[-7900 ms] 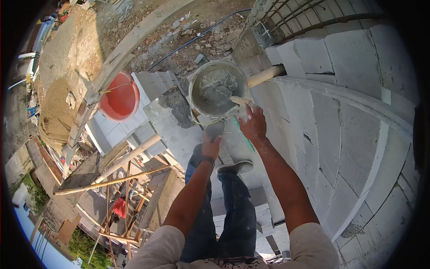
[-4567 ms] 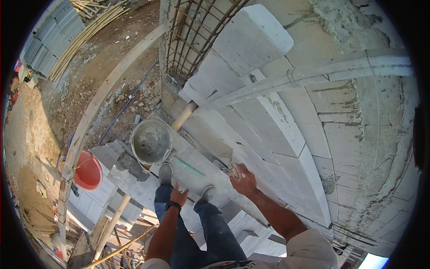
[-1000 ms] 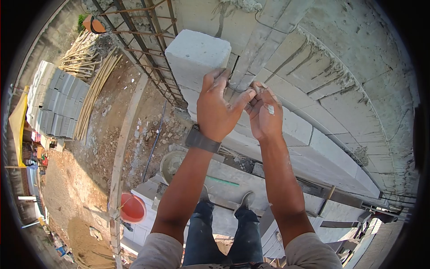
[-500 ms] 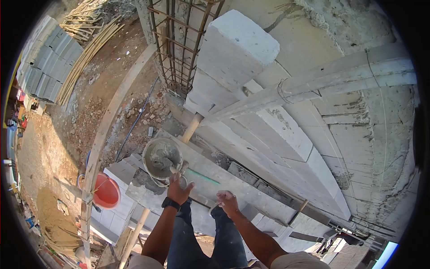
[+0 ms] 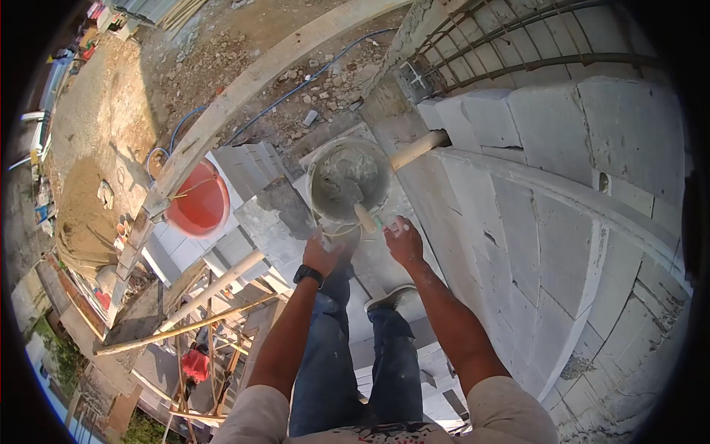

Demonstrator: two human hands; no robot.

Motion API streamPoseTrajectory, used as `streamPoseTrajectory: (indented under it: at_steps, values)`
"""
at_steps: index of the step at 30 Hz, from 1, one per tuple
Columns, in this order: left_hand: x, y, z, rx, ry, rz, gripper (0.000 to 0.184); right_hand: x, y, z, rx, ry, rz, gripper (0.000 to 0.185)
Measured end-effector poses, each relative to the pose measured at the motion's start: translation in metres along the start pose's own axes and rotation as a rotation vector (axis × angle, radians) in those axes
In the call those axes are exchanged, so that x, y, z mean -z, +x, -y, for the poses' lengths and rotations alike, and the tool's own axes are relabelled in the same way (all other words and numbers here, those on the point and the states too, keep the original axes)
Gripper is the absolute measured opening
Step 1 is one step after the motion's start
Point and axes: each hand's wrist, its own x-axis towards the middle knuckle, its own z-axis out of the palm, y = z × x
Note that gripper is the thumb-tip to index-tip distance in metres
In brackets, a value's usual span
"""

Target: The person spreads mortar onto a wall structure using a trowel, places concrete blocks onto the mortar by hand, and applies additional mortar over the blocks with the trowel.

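A round bucket [image 5: 342, 172] of wet grey mortar stands on the scaffold planks in front of me. A trowel's wooden handle [image 5: 364, 218] sticks out over its near rim. Just right of that handle is my right hand [image 5: 404, 242], fingers apart and holding nothing. My left hand [image 5: 320, 255] is below the bucket's near left side; its fingers are blurred against the shoe and plank, so its grip cannot be made out. A thin wire bail [image 5: 336, 234] hangs at the bucket's near edge.
To the left, a red bucket [image 5: 198, 198] hangs by a curved timber rail [image 5: 244, 83]. A block wall [image 5: 510, 222] with a long batten [image 5: 562, 194] rises on the right. A round pole [image 5: 420, 149] enters the wall. Below left are bamboo poles and a person in red [image 5: 195, 365].
The view has swung down toward the mortar bucket, which looks larger. Both hands have moved from the wall down to the bucket, my right hand coming close to the trowel handle.
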Motion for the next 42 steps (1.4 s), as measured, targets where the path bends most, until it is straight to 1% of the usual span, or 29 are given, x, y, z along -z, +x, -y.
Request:
streamPoseTrajectory:
  at_steps: [1,3,4,6,7,9,10,11,14,15,18,21,23,24,25,28,29,32,35,38,39,42]
  values:
    - [0.0,0.011,0.007,-0.018,0.013,-0.055,0.091,-0.02,0.022,-0.006,0.134,-0.1,-0.034,0.037]
    - [-0.001,0.025,0.02,-0.058,0.045,-0.142,0.095,-0.034,0.053,0.024,0.174,-0.268,0.04,0.04]
    - [-0.003,0.032,0.028,-0.048,0.028,-0.151,0.097,-0.044,0.064,0.036,0.193,-0.352,0.077,0.041]
    - [-0.003,0.046,0.044,-0.027,-0.005,-0.17,0.101,-0.078,0.072,0.041,0.082,-0.523,0.278,0.042]
    - [-0.001,0.054,0.049,-0.019,-0.008,-0.126,0.107,-0.095,0.074,0.036,0.027,-0.611,0.375,0.043]
    - [0.003,0.073,0.055,-0.019,0.002,-0.079,0.11,-0.136,0.083,0.012,-0.013,-0.599,0.373,0.043]
    - [0.004,0.082,0.059,-0.02,0.005,-0.056,0.111,-0.145,0.088,0.01,-0.032,-0.595,0.371,0.043]
    - [0.005,0.092,0.064,-0.117,-0.017,-0.044,0.116,-0.147,0.098,0.003,-0.022,-0.593,0.394,0.041]
    - [0.01,0.117,0.066,-0.111,-0.091,0.051,0.118,-0.1,0.11,0.008,-0.005,-0.612,0.501,0.036]
    - [0.011,0.126,0.064,-0.103,-0.131,0.048,0.117,-0.078,0.119,0.02,0.012,-0.622,0.529,0.035]
    - [0.004,0.147,0.061,-0.069,-0.367,0.051,0.105,-0.078,0.116,0.031,-0.042,-0.551,0.537,0.032]
    - [-0.019,0.142,0.048,-0.076,-0.544,-0.046,0.083,-0.111,0.095,0.035,-0.157,-0.417,0.522,0.036]
    - [-0.021,0.126,0.033,-0.094,-0.569,-0.066,0.073,-0.125,0.079,0.04,-0.212,-0.275,0.496,0.04]
    - [-0.026,0.11,0.027,-0.091,-0.582,-0.065,0.068,-0.125,0.067,0.035,-0.2,-0.244,0.503,0.041]
    - [-0.036,0.102,0.024,-0.084,-0.518,-0.086,0.063,-0.121,0.061,0.028,-0.188,-0.215,0.498,0.041]
    - [-0.05,0.095,0.016,-0.156,-0.455,-0.141,0.061,-0.104,0.068,0.014,-0.17,-0.164,0.489,0.044]
    - [-0.051,0.093,0.018,-0.123,-0.426,-0.106,0.059,-0.1,0.067,0.009,-0.172,-0.15,0.503,0.046]
    - [-0.06,0.091,0.037,-0.134,-0.324,-0.086,0.058,-0.096,0.058,-0.02,-0.063,-0.149,0.511,0.051]
    - [-0.054,0.09,0.03,-0.131,-0.408,-0.169,0.049,-0.063,0.035,-0.024,0.001,-0.051,0.502,0.053]
    - [-0.038,0.102,0.04,-0.069,-0.362,-0.13,0.049,-0.055,0.017,-0.055,0.007,0.012,0.452,0.06]
    - [-0.032,0.104,0.044,-0.086,-0.268,-0.126,0.052,-0.052,0.018,-0.056,-0.061,-0.049,0.518,0.064]
    - [-0.034,0.109,0.081,-0.048,-0.062,-0.093,0.055,-0.043,0.022,-0.044,-0.151,-0.073,0.629,0.066]
